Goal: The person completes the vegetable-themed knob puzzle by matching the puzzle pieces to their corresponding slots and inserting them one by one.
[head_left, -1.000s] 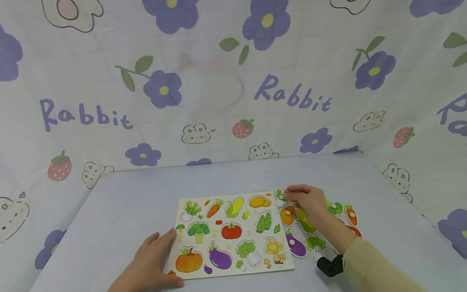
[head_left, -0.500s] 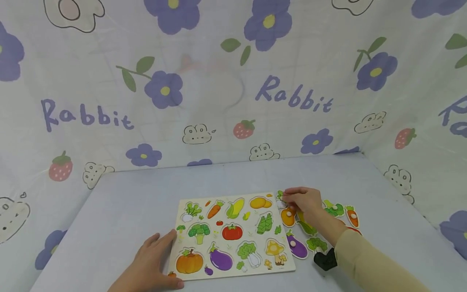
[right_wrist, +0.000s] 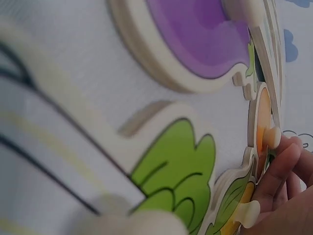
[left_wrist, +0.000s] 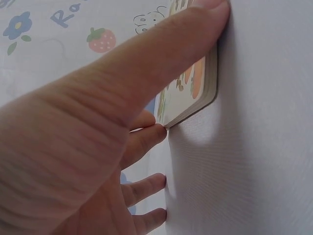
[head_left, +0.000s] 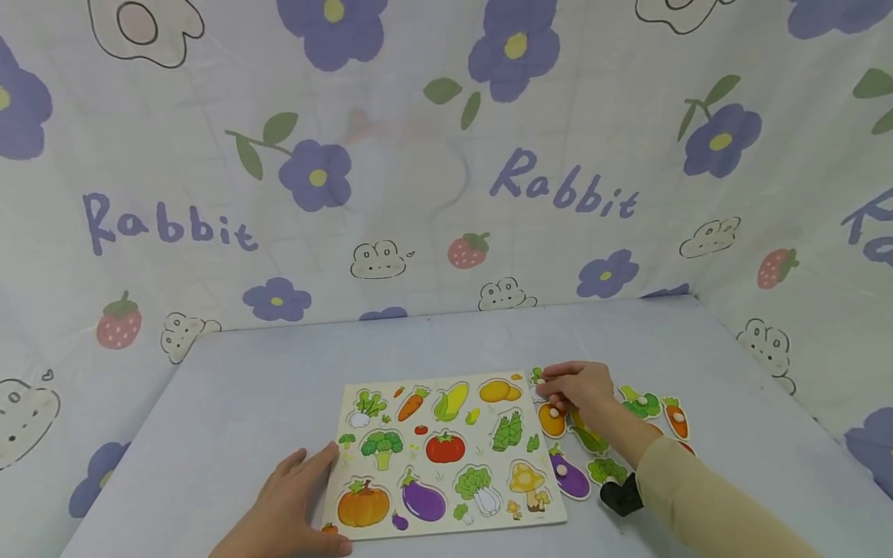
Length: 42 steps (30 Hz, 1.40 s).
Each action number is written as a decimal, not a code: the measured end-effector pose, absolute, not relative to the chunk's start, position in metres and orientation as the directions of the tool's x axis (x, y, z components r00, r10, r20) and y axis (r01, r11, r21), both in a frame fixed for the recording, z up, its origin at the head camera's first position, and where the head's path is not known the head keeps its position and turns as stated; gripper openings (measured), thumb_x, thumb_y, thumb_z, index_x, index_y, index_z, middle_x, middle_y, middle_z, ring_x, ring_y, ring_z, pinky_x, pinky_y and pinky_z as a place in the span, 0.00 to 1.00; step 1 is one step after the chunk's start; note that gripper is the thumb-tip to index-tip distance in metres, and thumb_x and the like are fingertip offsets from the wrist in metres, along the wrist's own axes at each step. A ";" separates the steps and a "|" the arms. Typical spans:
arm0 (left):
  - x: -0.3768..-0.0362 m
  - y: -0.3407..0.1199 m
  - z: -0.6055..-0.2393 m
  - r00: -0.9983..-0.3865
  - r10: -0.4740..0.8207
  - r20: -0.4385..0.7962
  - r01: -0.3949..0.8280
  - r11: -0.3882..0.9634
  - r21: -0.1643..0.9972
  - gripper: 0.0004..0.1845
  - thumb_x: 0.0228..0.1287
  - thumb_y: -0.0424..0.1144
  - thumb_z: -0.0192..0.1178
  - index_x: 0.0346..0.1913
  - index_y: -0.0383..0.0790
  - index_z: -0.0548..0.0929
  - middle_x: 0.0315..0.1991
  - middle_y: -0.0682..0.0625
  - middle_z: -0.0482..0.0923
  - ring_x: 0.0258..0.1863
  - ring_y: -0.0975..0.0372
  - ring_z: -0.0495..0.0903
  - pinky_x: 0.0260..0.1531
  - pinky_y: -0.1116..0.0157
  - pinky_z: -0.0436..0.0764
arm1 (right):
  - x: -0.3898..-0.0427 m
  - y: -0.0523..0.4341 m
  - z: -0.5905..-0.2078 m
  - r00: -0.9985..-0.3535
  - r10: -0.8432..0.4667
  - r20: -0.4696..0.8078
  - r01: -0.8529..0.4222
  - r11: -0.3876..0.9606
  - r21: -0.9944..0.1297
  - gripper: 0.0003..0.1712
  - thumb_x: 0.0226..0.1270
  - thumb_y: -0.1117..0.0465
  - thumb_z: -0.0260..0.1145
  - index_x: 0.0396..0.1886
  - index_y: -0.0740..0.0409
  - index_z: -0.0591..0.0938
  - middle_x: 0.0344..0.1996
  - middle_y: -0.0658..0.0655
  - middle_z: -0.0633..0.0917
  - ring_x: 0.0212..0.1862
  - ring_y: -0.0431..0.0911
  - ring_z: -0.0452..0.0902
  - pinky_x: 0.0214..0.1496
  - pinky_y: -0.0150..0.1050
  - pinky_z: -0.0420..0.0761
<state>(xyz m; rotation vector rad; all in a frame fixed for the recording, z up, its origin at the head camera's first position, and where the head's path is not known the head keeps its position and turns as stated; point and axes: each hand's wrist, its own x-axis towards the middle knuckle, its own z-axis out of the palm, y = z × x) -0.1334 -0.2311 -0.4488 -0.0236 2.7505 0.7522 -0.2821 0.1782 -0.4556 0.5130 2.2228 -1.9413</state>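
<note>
Head view, going left to right, starts with my left hand [head_left: 282, 504], which sits at the left edge of the board [head_left: 432, 469]. My thumb and fingers are spread apart around its near left corner, and I think they keep it from sliding. The board has veggie pictures in cut-out slots. No knobs show on it, so I guess nothing is fitted in yet.

Just past the board's far right corner is the turnip piece [head_left: 536, 392]. Right of the board's edge are the orange piece [head_left: 551, 426] and, nearer me, the eggplant piece [head_left: 574, 482]. My right hand [head_left: 586, 390] reaches in from the board's right side, with its fingertips at the turnip piece. I can't tell if they are pinched on its knob or only by it.

Farther right of the board lie the corn piece [head_left: 591, 440], the leafy piece [head_left: 605, 470], the broccoli piece [head_left: 647, 407] and the carrot piece [head_left: 677, 422].

I think this step is getting the turnip piece. The next move seems to need a good pinch, then a lift toward the turnip slot at the board's far left corner.
</note>
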 end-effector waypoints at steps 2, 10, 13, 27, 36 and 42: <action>-0.133 -0.231 -0.449 -0.958 0.056 -0.282 -0.095 0.864 0.494 0.67 0.22 0.62 0.83 0.75 0.48 0.65 0.71 0.41 0.63 0.70 0.37 0.50 0.55 0.29 0.64 | -0.283 0.177 -0.457 -0.933 0.168 -0.320 0.341 0.121 -0.932 0.20 0.57 0.68 0.75 0.50 0.66 0.82 0.31 0.58 0.85 0.21 0.44 0.76 0.27 0.31 0.82; -0.133 -0.231 -0.450 -0.956 0.052 -0.289 -0.102 0.865 0.492 0.67 0.22 0.61 0.83 0.75 0.48 0.64 0.71 0.41 0.62 0.70 0.37 0.50 0.55 0.29 0.64 | -0.283 0.173 -0.461 -0.953 0.204 -0.226 0.262 0.177 -0.949 0.18 0.55 0.71 0.75 0.46 0.68 0.81 0.30 0.58 0.85 0.19 0.44 0.75 0.22 0.30 0.80; -0.133 -0.230 -0.449 -0.953 0.052 -0.298 -0.107 0.864 0.492 0.68 0.22 0.61 0.83 0.75 0.48 0.64 0.71 0.40 0.62 0.70 0.37 0.50 0.55 0.29 0.63 | -0.283 0.171 -0.462 -0.953 0.227 -0.200 0.248 0.208 -0.946 0.18 0.55 0.70 0.76 0.45 0.67 0.82 0.30 0.58 0.85 0.20 0.44 0.74 0.22 0.30 0.80; -0.134 -0.232 -0.449 -0.955 0.071 -0.289 -0.086 0.863 0.497 0.67 0.23 0.63 0.82 0.75 0.48 0.63 0.71 0.42 0.62 0.70 0.37 0.50 0.56 0.29 0.62 | -0.284 0.178 -0.453 -0.958 0.241 -0.156 0.204 0.189 -0.961 0.17 0.57 0.71 0.74 0.47 0.68 0.82 0.36 0.59 0.86 0.27 0.47 0.76 0.27 0.32 0.80; -0.134 -0.234 -0.449 -0.958 0.085 -0.272 -0.067 0.860 0.505 0.67 0.23 0.62 0.83 0.75 0.46 0.64 0.71 0.42 0.63 0.70 0.37 0.51 0.57 0.29 0.62 | -0.282 0.174 -0.448 -0.961 0.216 -0.172 0.212 0.179 -0.961 0.19 0.59 0.69 0.74 0.49 0.67 0.81 0.40 0.60 0.85 0.31 0.49 0.77 0.32 0.32 0.81; -0.134 -0.233 -0.450 -0.954 0.073 -0.291 -0.091 0.854 0.513 0.67 0.23 0.61 0.83 0.75 0.47 0.64 0.71 0.40 0.61 0.70 0.37 0.50 0.57 0.29 0.61 | -0.280 0.168 -0.445 -0.968 0.200 -0.152 0.184 0.152 -0.971 0.19 0.56 0.70 0.74 0.48 0.70 0.81 0.37 0.60 0.86 0.28 0.47 0.77 0.30 0.33 0.81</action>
